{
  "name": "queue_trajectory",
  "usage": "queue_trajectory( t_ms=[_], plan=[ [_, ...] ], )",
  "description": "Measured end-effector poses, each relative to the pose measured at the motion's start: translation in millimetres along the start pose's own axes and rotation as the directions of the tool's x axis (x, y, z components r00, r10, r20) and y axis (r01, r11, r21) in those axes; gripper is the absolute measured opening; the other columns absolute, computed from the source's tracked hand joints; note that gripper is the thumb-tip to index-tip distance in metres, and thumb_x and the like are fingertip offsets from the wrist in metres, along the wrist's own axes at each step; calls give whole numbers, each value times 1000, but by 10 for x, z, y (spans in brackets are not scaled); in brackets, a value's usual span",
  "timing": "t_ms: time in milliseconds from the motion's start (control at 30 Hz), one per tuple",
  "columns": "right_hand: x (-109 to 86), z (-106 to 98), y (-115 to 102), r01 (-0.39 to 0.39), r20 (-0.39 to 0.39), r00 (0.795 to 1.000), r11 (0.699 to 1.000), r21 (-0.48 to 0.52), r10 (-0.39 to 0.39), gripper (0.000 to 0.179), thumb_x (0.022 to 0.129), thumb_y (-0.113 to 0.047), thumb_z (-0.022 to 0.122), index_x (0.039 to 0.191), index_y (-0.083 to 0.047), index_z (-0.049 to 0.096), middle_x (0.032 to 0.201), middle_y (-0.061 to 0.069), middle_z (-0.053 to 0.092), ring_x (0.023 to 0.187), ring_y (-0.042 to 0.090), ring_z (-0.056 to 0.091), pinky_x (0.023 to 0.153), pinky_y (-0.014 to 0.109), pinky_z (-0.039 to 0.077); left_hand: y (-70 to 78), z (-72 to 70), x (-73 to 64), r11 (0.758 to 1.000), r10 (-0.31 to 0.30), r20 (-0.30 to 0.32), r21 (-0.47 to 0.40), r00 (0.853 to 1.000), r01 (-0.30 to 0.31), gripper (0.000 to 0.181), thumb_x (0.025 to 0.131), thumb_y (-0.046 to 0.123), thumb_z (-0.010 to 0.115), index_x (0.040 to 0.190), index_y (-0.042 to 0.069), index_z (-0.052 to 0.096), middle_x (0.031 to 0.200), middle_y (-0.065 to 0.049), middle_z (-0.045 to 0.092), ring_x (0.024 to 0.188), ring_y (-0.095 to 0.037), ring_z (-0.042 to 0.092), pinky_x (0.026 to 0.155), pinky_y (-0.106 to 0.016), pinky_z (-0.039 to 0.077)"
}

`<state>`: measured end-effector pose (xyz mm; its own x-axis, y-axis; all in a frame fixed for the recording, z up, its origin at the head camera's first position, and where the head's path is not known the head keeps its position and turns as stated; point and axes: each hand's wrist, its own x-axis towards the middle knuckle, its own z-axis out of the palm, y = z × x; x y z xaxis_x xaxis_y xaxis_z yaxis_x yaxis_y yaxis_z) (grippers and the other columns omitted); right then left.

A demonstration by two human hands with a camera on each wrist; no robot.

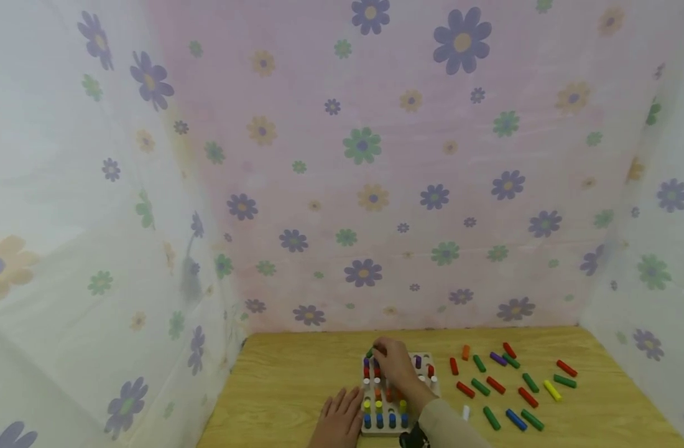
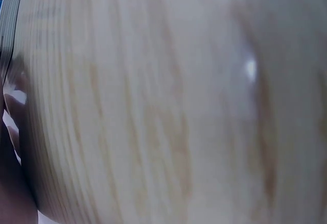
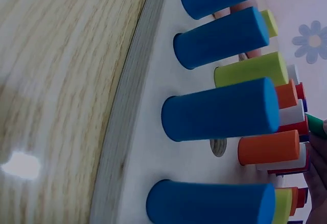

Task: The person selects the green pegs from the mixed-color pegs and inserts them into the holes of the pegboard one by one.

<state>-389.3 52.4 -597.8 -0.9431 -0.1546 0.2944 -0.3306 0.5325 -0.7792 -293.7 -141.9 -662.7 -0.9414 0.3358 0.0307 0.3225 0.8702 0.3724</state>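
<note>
A white pegboard lies on the table with rows of coloured wooden pegs standing in its holes. Blue pegs fill the near row, with yellow pegs, then orange, white, red and purple ones farther back. My right hand reaches over the board and pinches a green peg above its far left corner. Beside the board's left edge rests my left hand, fingers extended; whether they touch the board I cannot tell. Part of the board's middle is hidden under the right hand and forearm.
To the right of the board, several loose pegs lie scattered on the wooden table: green, red, blue, yellow and others. Flower-patterned sheets enclose the table's back and sides.
</note>
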Motion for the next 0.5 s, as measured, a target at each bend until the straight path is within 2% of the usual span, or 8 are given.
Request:
queue_trajectory(
  t_ms=[267, 500],
  plan=[
    [23, 22, 11, 32, -4, 999, 998, -55, -32, 13, 99, -7, 69, 108, 1, 73, 94, 4, 74, 83, 16, 69, 71, 33, 60, 35, 6, 26, 1000, -15, 12, -25, 1000, 16, 66, 109, 59, 18, 157, 23, 45, 160, 2, 45, 149, -33, 36, 119, -62, 29],
    [47, 49, 1, 4, 21, 1000, 997, -78, -3, 11, 98, -7, 69, 106, -1, 74, 95, 3, 73, 85, 16, 68, 74, 35, 60, 27, -9, 11, 1000, -15, 2, 4, 1000, 15, 67, 109, 60, 17, 156, 23, 47, 158, 4, 46, 148, -32, 38, 117, -62, 31]
  ],
)
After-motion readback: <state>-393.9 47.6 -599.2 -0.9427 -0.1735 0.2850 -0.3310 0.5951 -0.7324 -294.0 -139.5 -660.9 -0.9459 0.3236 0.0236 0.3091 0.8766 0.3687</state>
